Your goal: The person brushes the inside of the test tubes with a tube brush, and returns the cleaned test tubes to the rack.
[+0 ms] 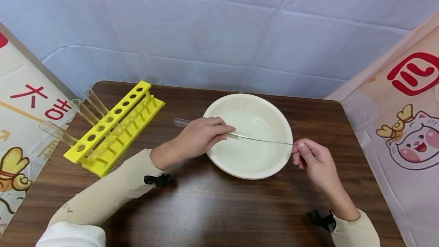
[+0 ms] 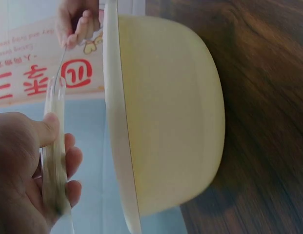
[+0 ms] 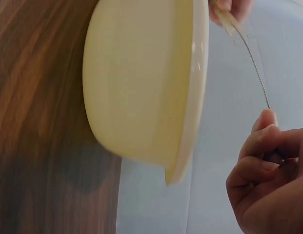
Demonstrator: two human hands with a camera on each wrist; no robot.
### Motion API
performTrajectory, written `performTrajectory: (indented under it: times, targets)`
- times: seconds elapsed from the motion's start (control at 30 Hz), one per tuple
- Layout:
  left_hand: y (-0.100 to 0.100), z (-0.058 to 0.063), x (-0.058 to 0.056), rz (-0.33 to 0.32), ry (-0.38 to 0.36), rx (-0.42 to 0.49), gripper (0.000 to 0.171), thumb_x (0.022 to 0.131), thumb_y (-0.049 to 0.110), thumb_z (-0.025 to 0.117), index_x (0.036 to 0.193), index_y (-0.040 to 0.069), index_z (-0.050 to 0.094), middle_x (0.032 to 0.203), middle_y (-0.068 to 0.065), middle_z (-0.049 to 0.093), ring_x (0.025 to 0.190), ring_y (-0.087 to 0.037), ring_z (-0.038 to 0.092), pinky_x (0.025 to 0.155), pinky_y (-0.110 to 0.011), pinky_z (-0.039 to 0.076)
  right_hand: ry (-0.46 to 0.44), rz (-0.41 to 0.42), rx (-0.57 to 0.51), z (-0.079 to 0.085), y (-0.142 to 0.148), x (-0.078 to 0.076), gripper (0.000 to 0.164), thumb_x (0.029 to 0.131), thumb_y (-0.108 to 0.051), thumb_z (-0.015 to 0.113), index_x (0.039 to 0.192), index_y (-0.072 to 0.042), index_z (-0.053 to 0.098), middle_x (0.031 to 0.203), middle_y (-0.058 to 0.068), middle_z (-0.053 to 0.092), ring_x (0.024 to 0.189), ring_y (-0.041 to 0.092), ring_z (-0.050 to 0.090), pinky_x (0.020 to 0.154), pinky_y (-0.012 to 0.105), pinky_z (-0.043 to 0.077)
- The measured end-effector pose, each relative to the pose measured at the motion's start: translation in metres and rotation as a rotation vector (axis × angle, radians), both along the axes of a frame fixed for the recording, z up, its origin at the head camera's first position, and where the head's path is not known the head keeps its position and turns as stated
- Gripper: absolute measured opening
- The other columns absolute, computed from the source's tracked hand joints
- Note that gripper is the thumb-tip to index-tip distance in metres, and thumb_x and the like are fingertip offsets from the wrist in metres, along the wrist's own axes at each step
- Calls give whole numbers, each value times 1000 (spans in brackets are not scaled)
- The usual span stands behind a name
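My left hand (image 1: 200, 134) grips a clear glass test tube (image 1: 181, 122), held sideways over the left rim of a white basin (image 1: 247, 167). Its closed end points left and its mouth lies above the basin. In the left wrist view the thumb and curled fingers wrap the test tube (image 2: 54, 105), and a blurred brownish brush head shows through the glass. The twisted wire handle of this test tube brush (image 1: 264, 140) runs out of the mouth to the right. My right hand (image 1: 317, 161) pinches the wire's far end just beyond the basin's right rim.
A yellow test tube rack (image 1: 118, 129) stands on the left of the brown wooden table (image 1: 219, 209). Three glass test tubes lean in its holes, one of them a tube (image 1: 85, 111) in the middle. Cloth hangs behind, and printed panels flank the table.
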State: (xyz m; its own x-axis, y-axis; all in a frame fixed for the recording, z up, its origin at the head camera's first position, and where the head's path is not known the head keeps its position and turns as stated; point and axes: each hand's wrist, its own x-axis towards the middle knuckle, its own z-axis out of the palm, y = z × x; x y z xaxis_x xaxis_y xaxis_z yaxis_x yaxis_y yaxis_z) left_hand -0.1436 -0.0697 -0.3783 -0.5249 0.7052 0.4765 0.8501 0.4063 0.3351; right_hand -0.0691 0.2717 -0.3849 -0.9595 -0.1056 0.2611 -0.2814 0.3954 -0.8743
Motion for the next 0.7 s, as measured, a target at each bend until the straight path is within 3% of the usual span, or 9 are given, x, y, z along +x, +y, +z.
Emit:
performTrajectory:
  times: [0.43,0.7]
  targets:
    - [13,-1,3,-5,-8,-33,28,97,13,71,125,13,72,108,1,71,87,-13,65,80,-28,52,10,42,56,-1,-25,-2,29,108,0,43,84,4,60,62,4,56,51,14,49,47,27,43]
    - [18,-2,3,0,17,-60,28,97,15,71,126,15,72,106,2,70,88,-13,65,82,-27,51,-13,116,87,0,-38,-4,30,107,0,45,82,1,61,61,1,55,49,15,47,46,26,42]
